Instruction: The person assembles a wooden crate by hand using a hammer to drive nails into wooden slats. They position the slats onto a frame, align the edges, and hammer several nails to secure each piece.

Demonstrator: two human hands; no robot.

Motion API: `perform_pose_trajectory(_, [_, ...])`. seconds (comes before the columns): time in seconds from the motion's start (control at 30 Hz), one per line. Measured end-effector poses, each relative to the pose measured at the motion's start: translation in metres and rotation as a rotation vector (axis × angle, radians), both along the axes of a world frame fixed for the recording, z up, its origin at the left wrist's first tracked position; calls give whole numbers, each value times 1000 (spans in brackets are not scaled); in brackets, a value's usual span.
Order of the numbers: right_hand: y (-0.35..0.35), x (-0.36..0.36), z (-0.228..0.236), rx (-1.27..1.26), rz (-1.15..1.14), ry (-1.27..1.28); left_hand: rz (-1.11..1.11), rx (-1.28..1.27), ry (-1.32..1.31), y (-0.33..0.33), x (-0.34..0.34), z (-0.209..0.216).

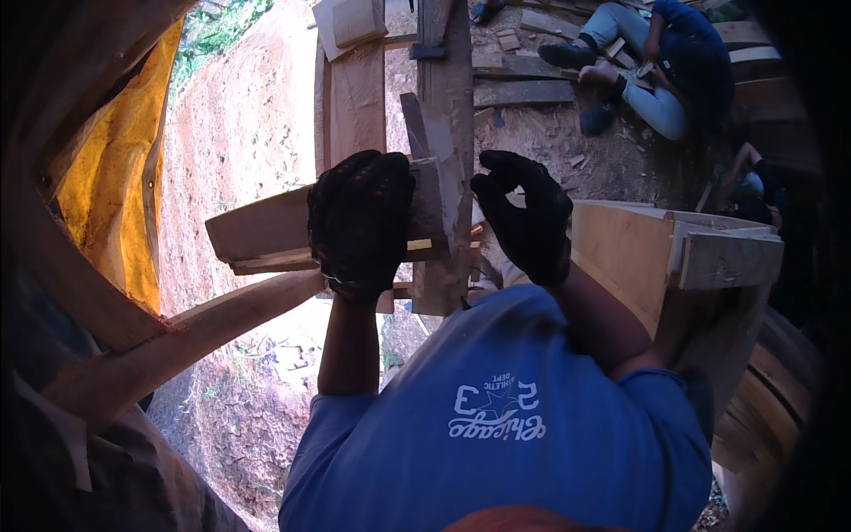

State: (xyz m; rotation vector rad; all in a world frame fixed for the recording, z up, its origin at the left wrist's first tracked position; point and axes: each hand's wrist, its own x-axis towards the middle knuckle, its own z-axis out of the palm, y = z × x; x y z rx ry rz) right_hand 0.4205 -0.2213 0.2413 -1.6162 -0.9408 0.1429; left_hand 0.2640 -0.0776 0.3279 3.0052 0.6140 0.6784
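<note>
My left hand [362, 222], in a black glove, is closed over a wooden piece [259, 223] built of light boards. The piece lies across the upright plank bench in front of me, its left end sticking out past the bench. My palm hides its middle. My right hand [529, 215], also gloved in black, is raised just right of the bench. Its thumb and forefinger curve toward each other with a gap between the tips, and I see nothing held there. Thin wood pieces [432, 133] stand at the far side of the piece under my left hand.
The plank bench [443, 80] runs away from me, with a small dark block [428, 52] and loose boards [355, 25] on it. A wooden box [625, 239] stands at right. Beyond it a person [687, 66] sits among scraps. A curved timber [191, 332] and yellow sheet [111, 177] are at left.
</note>
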Motion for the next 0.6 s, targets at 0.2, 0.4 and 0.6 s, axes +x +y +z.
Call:
perform_pose_trajectory(0.2, [18, 13, -38, -47, 59, 315, -27, -137, -359, 7, 14, -13])
perform_pose_trajectory(0.4, [35, 24, -58, -37, 25, 207, 59, -136, -323, 8, 22, -14])
perform_pose_trajectory(0.6, [41, 14, -79, -20, 18, 337, 189, -234, -299, 8, 21, -17])
